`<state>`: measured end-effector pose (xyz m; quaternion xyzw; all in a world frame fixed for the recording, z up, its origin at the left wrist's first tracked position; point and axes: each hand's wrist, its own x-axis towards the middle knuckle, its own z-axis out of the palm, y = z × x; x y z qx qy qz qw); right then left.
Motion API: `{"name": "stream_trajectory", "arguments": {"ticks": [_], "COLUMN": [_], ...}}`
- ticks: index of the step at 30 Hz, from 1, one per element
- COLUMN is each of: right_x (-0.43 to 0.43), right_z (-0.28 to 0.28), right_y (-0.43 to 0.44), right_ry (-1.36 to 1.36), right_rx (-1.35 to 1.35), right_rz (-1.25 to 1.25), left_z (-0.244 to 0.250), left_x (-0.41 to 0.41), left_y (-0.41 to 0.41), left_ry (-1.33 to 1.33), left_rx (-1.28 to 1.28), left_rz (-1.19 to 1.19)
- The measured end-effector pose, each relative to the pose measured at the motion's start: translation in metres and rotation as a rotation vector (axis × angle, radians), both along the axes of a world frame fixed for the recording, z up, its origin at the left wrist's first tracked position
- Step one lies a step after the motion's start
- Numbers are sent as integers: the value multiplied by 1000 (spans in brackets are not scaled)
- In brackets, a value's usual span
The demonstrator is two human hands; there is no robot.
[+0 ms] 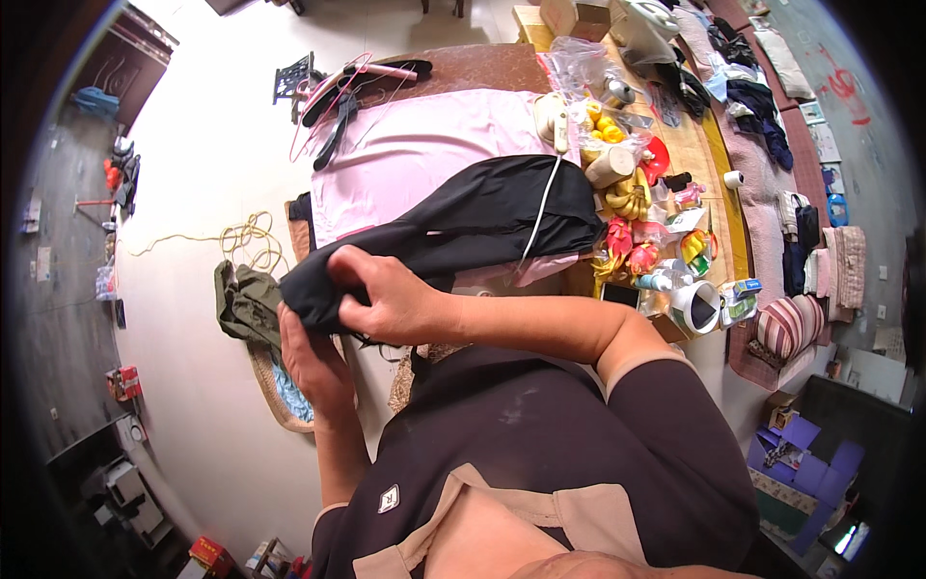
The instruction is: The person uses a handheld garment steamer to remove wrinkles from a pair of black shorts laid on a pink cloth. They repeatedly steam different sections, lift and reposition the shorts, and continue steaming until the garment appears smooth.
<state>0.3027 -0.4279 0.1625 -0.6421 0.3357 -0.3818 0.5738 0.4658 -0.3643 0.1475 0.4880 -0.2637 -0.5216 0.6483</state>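
A black garment (463,210), apparently trousers, stretches across a pink cloth (412,152) on the table. Its near-left end is raised off the table between my hands. Thumb and fingers of my right hand (387,300) pinch the fabric from above. Against the lower left edge of that end is my left hand (318,365), gripping it with some fingers hidden by the cloth. A white electric iron (551,123) rests at the pink cloth's right side, and its white cord (544,206) runs over the black garment.
Hangers (340,108) lie at the table's far left corner. Along the right stand bananas (628,195), dragon fruit (642,257), bottles and a white tub (696,307). An olive garment (249,300) hangs left of my hands, near a yellow cord (253,239). A sofa (752,181) holds clothes.
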Motion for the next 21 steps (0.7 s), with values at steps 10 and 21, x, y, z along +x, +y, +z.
{"name": "stream_trajectory", "arguments": {"ticks": [10, 21], "right_x": [-29, 1], "right_z": [174, 303], "right_y": [-29, -102], "right_ry": [76, 58], "right_rx": [-280, -631], "right_rz": [207, 62], "left_z": [91, 179], "left_x": [-22, -6], "left_y": [-10, 14], "left_ry": [-1028, -1762], "left_rx": [-554, -129], "left_rz": [122, -288]}}
